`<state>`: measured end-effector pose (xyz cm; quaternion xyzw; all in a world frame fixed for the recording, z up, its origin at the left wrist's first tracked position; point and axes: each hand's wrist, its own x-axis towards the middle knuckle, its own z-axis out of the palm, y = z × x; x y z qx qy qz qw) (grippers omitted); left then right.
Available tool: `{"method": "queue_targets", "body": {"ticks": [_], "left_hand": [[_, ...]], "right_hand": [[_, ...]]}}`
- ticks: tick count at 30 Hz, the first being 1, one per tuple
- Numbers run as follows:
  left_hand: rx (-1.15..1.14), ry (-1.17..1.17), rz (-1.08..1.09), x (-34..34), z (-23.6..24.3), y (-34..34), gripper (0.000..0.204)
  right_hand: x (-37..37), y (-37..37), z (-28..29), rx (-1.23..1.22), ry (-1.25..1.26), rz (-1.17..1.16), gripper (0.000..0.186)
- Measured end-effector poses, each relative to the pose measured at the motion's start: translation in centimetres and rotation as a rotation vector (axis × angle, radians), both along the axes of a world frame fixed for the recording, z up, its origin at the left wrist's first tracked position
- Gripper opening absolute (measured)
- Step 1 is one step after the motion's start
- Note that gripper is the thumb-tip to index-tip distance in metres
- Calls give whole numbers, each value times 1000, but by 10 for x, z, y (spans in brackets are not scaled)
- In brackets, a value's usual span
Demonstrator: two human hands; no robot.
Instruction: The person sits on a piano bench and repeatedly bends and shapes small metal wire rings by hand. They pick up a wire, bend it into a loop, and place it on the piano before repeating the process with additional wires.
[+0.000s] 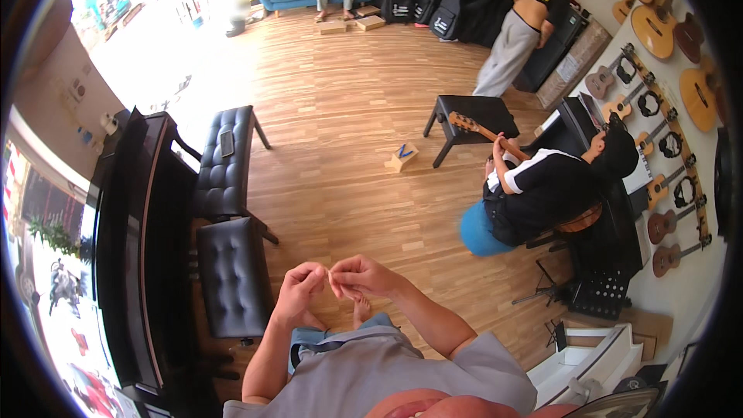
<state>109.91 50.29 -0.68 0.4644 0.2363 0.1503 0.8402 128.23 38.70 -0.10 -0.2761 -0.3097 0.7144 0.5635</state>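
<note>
My left hand (299, 291) and my right hand (361, 275) meet fingertip to fingertip in front of my body, above the wooden floor. Both are closed in a pinch. Anything between the fingers is too small to make out. Left of my hands stands a black tufted piano bench (234, 279), which neither hand touches. Below them my bare feet (361, 310) show on the floor.
A black piano (135, 248) runs along the left, with a longer bench (225, 159) beside it holding a phone (227, 144). A seated person (546, 186) plays a guitar at right. A small wooden box (404, 157) sits mid-floor. Guitars (654, 31) hang on the right wall.
</note>
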Motion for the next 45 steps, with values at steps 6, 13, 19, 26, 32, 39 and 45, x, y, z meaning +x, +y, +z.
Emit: {"method": "queue_targets", "body": {"ticks": [6,13,19,26,32,39,45], "left_hand": [[-113,-36,390,-54,-20,11,18],[620,203,475,-143,-27,23,21],[558,341,155,-241,-10,51,22],[644,492,-181,-314,-1,80,18],[486,513,-304,-341,8,97,15],[307,337,-360,-314,6,160,28],[182,360,77,-288,-31,229,22]], "right_hand": [[-87,54,9,18,-208,-262,23],[-188,92,16,79,-702,-359,23],[-250,102,-11,471,-1379,-403,20],[-285,128,2,691,-1698,167,17],[-292,171,20,751,-1665,603,20],[-271,219,25,690,-1753,736,18],[-236,314,-6,1013,-1661,377,11]]}}
